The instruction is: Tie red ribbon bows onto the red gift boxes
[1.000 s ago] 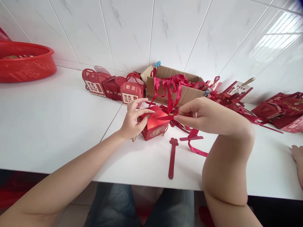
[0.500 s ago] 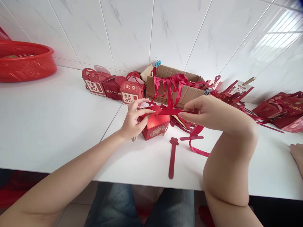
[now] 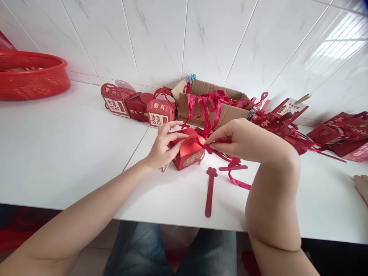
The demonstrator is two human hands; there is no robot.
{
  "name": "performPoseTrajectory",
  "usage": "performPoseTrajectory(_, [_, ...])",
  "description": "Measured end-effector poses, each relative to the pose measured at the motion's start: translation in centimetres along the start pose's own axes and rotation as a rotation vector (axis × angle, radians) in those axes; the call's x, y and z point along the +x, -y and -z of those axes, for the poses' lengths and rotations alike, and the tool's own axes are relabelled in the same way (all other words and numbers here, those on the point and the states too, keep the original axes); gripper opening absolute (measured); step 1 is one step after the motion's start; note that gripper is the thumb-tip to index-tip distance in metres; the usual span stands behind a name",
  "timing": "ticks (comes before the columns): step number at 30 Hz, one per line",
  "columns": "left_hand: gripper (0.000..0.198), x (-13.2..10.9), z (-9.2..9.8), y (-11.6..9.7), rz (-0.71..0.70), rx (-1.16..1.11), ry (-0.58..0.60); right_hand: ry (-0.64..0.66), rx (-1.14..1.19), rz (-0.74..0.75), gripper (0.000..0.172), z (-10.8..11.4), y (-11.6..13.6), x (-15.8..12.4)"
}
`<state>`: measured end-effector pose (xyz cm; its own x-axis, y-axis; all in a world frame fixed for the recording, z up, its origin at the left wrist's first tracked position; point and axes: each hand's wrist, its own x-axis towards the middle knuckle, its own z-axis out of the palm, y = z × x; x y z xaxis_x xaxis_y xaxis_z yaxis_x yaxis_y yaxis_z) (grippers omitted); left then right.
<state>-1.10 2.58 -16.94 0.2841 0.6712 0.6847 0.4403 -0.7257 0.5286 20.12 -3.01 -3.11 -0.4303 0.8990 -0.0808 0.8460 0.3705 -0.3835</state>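
Observation:
A small red gift box (image 3: 188,157) stands on the white table (image 3: 71,153) in front of me. My left hand (image 3: 162,147) grips its left side, with thumb and fingers pressing the top flaps together. My right hand (image 3: 235,140) pinches a red paper strip (image 3: 201,142) at the box's top right. A red ribbon (image 3: 237,180) trails from under my right wrist onto the table. Another flat red strip (image 3: 209,191) lies loose just in front of the box.
Three closed red boxes (image 3: 138,105) stand by the wall. A cardboard carton (image 3: 212,109) full of red ribbons sits behind my hands. Flat red box blanks (image 3: 339,132) pile at right. A red basket (image 3: 31,76) is far left. Another person's hand (image 3: 362,186) rests at the right edge.
My right hand has moved left and down, bringing the strip's end to the box top. My left hand has stayed on the box.

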Motion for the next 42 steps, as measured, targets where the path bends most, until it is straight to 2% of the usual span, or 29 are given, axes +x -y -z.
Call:
performPoseTrajectory(13, [0.006, 0.2, -0.2, 0.0, 0.024, -0.034, -0.041, 0.009, -0.010, 0.012, 0.021, -0.1, 0.5, 0.0])
performPoseTrajectory(17, [0.008, 0.2, -0.2, -0.2, 0.045, -0.025, -0.039, 0.026, -0.026, -0.008, 0.021, -0.3, 0.3, 0.2])
performPoseTrajectory(22, [0.020, 0.2, -0.2, -0.5, 0.068, -0.006, -0.040, 0.027, -0.048, -0.035, 0.023, -0.4, 0.1, 0.4])
performPoseTrajectory(27, [0.023, 0.3, -0.3, -0.5, 0.019, 0.029, -0.026, -0.086, -0.058, -0.084, 0.027, -0.4, 0.2, 0.3])
performPoseTrajectory(33, [0.027, 0.2, -0.3, -0.5, 0.009, 0.067, -0.003, -0.242, -0.071, -0.094, 0.022, -0.3, 0.4, 0.3])
performPoseTrajectory(42, [0.020, 0.3, -0.6, -0.8, -0.002, 0.058, -0.087, -0.282, -0.163, -0.091, 0.022, -0.8, 1.2, 0.8])
